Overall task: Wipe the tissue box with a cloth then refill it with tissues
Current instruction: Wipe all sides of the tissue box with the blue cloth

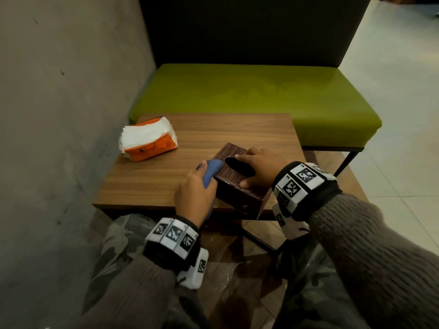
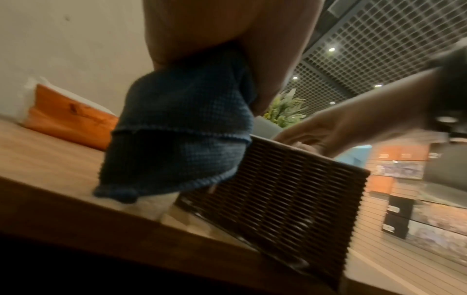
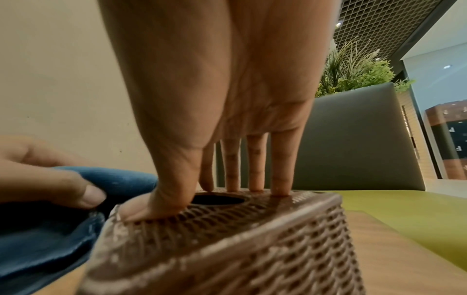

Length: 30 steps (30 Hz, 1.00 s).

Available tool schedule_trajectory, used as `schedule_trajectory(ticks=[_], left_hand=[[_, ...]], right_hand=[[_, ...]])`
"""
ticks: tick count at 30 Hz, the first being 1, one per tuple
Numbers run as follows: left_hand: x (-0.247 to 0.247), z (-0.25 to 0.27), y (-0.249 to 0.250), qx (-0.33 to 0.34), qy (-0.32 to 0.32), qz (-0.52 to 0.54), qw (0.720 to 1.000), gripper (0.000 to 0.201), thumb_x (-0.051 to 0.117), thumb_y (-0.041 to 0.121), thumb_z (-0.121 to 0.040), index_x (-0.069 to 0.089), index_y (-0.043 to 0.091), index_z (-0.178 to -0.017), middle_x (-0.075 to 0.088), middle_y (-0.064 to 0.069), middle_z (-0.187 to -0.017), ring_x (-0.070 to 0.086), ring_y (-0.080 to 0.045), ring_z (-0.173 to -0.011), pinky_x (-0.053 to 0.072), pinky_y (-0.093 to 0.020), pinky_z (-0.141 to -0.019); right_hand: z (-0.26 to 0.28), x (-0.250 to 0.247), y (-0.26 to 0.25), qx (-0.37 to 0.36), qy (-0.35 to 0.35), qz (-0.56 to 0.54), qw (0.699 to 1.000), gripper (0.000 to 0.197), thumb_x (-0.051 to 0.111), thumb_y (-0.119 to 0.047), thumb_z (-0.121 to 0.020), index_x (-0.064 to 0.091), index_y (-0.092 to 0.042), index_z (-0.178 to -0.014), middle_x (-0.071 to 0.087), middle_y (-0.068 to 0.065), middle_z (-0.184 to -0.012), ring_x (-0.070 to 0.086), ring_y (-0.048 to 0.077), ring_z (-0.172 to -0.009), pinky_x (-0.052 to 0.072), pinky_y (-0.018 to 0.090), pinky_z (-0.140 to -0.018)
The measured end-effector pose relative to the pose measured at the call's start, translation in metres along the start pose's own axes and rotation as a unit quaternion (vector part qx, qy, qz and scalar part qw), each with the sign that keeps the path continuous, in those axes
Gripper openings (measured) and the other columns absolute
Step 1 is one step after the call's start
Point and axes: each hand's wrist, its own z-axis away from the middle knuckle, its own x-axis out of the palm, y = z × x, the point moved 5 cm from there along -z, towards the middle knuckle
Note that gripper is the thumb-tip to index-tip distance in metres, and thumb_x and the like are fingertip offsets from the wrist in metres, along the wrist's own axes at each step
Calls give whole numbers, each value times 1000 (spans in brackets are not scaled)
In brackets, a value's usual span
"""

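A dark brown woven tissue box (image 1: 234,184) with an oval opening on top stands at the front edge of the wooden table (image 1: 154,184). My right hand (image 1: 262,166) rests on its top, straight fingers and thumb spread around the opening; the right wrist view shows the fingertips (image 3: 232,185) touching the box (image 3: 240,239). My left hand (image 1: 193,195) grips a blue cloth (image 1: 210,172) and holds it against the box's left side and top edge. From the left wrist the cloth (image 2: 182,129) hangs over the box (image 2: 290,189). An orange pack of white tissues (image 1: 148,140) lies at the table's far left.
A green padded bench (image 1: 261,98) with a dark backrest stands behind the table. A grey wall (image 1: 59,115) runs close along the left. Tiled floor lies to the right. My lap is below the table's front edge.
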Motion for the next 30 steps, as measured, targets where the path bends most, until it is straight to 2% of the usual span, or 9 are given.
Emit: schedule_trajectory(ticks=[2, 5, 9, 12, 15, 21, 24, 27, 30], left_hand=[[6, 17, 10, 27, 1, -8, 1000, 53, 55, 23, -88, 42, 19, -140, 59, -8, -115, 58, -24, -102, 49, -34, -80], [9, 26, 16, 46, -3, 3, 999, 47, 56, 20, -89, 48, 21, -135, 58, -3, -112, 57, -18, -100, 47, -29, -80], [5, -4, 4, -12, 14, 28, 999, 28, 51, 21, -89, 61, 25, -116, 64, -4, -105, 61, -23, -97, 47, -32, -77], [12, 18, 21, 24, -27, -24, 999, 46, 54, 21, -91, 44, 24, -136, 54, -2, -121, 52, -19, -111, 44, -30, -88], [15, 45, 32, 86, -23, -57, 994, 54, 55, 22, -90, 37, 28, -140, 52, 4, -119, 49, -11, -109, 44, -25, -86], [1, -14, -5, -29, 45, -37, 998, 29, 55, 20, -88, 62, 29, -115, 61, -2, -108, 59, -22, -101, 40, -28, -75], [10, 15, 18, 41, -15, -68, 997, 48, 54, 17, -89, 46, 30, -134, 49, 2, -117, 48, -15, -108, 36, -23, -80], [16, 48, 38, 153, -41, -107, 982, 55, 53, 18, -90, 36, 34, -140, 45, 5, -112, 42, -9, -103, 31, -19, -73], [10, 15, 18, 66, -17, -81, 994, 48, 53, 16, -90, 46, 33, -134, 50, 2, -117, 46, -14, -110, 32, -22, -77]], right_hand=[[0, 0, 0, 2, 6, -3, 1000, 83, 65, -48, -84, 23, -21, -150, 33, 8, -148, 34, 31, -133, 32, 40, -107], [1, 1, 1, 0, 10, -5, 1000, 80, 64, -48, -85, 27, -19, -149, 34, 8, -147, 34, 30, -133, 32, 41, -108], [1, 0, -2, -1, 9, 2, 1000, 77, 62, -49, -85, 29, -19, -148, 33, 9, -147, 33, 31, -133, 33, 42, -108], [0, 0, -3, 0, 10, 10, 1000, 75, 62, -48, -86, 30, -19, -148, 32, 9, -148, 33, 31, -133, 33, 42, -107], [0, -2, 0, -7, -11, 22, 1000, 76, 63, -42, -87, 26, -20, -150, 27, 8, -151, 30, 31, -135, 30, 41, -110], [-3, -3, 5, -9, -43, 48, 998, 87, 68, -39, -84, 17, -20, -152, 23, 9, -153, 26, 31, -137, 27, 39, -113], [-4, -4, 4, -9, -34, 47, 998, 85, 69, -39, -83, 22, -20, -151, 26, 10, -151, 28, 31, -136, 28, 39, -111], [-4, -5, 4, -12, -27, 49, 998, 84, 70, -38, -82, 24, -20, -151, 28, 11, -150, 30, 32, -135, 29, 38, -111], [-3, -3, 5, -6, -31, 41, 999, 86, 69, -41, -83, 21, -21, -151, 26, 10, -151, 28, 32, -136, 29, 39, -110]])
